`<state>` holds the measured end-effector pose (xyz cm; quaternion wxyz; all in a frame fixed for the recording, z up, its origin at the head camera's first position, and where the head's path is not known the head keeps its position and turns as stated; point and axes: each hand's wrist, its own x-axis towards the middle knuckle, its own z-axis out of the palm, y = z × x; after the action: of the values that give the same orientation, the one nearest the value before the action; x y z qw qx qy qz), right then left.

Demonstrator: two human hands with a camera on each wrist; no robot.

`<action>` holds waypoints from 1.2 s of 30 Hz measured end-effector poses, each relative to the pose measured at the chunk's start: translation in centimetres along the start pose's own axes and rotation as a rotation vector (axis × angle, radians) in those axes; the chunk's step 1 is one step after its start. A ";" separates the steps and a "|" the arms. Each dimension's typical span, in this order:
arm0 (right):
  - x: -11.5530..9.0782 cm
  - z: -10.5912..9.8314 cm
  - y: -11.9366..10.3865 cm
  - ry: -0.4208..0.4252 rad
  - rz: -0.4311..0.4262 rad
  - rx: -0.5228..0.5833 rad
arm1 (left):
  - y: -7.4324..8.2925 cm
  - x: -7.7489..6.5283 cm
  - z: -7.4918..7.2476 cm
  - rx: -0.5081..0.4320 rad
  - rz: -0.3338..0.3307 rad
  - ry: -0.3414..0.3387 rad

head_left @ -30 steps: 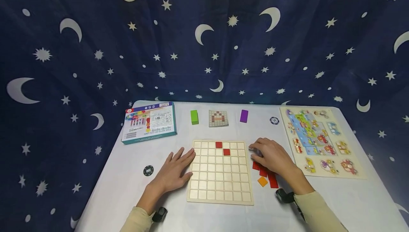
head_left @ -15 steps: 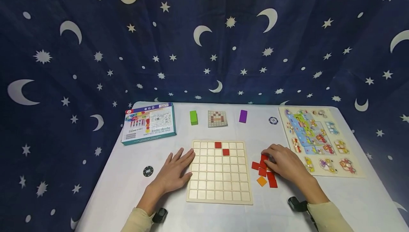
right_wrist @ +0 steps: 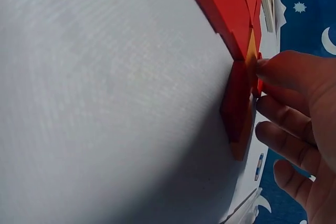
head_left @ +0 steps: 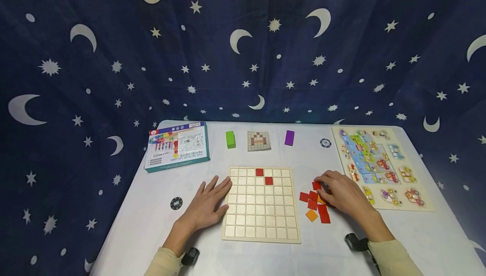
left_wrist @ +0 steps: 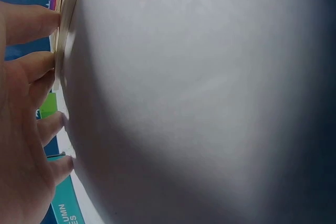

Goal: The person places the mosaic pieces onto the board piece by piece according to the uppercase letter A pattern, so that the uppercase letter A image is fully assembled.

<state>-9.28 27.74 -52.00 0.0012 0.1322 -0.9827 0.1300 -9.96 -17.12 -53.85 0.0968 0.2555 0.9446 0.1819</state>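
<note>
A square wooden grid board [head_left: 262, 205] lies in the middle of the table in the head view, with one red tile [head_left: 259, 172] in its top row and another [head_left: 268, 180] in the row below. My left hand [head_left: 205, 204] lies with fingers spread, fingertips and thumb against the board's left edge. Right of the board is a loose pile of red tiles [head_left: 312, 204] with an orange tile [head_left: 311, 215] beside it and another orange one partly covered. At the pile's far end my right hand [head_left: 343, 193] pinches a red tile [head_left: 316, 185] between thumb and index finger.
A small pattern card [head_left: 258, 141] lies behind the board, between a green block [head_left: 230, 139] and a purple block [head_left: 289, 138]. A boxed toy [head_left: 177, 146] is back left, a wooden vehicle puzzle [head_left: 383, 168] right. Poker chips [head_left: 176, 203] lie on both sides.
My right hand has moved right and back toward me from beside the board to the pile, uncovering more tiles. A red tile has shifted slightly away with its fingers. The left hand stays still.
</note>
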 end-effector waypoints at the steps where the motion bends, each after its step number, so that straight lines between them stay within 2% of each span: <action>1: 0.0 0.0 0.0 -0.001 -0.004 0.000 | 0.0 0.0 0.0 -0.002 0.001 0.002; 7: 0.0 0.2 0.1 0.002 -0.014 -0.006 | 0.0 -0.1 -0.1 -0.008 0.005 0.003; 17: 0.1 0.2 0.0 -0.012 0.019 0.000 | -0.1 -0.1 0.0 -0.002 0.007 0.005; 27: 0.4 0.2 0.1 0.018 0.019 -0.033 | -0.1 -0.1 0.0 0.004 0.005 -0.001; 36: 1.9 0.0 -1.9 0.037 -0.018 -0.007 | 0.1 -0.1 -0.3 0.003 0.001 -0.007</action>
<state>-10.63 25.45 -51.41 0.0207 0.1385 -0.9817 0.1291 -9.85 -17.18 -53.55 0.0999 0.2567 0.9444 0.1798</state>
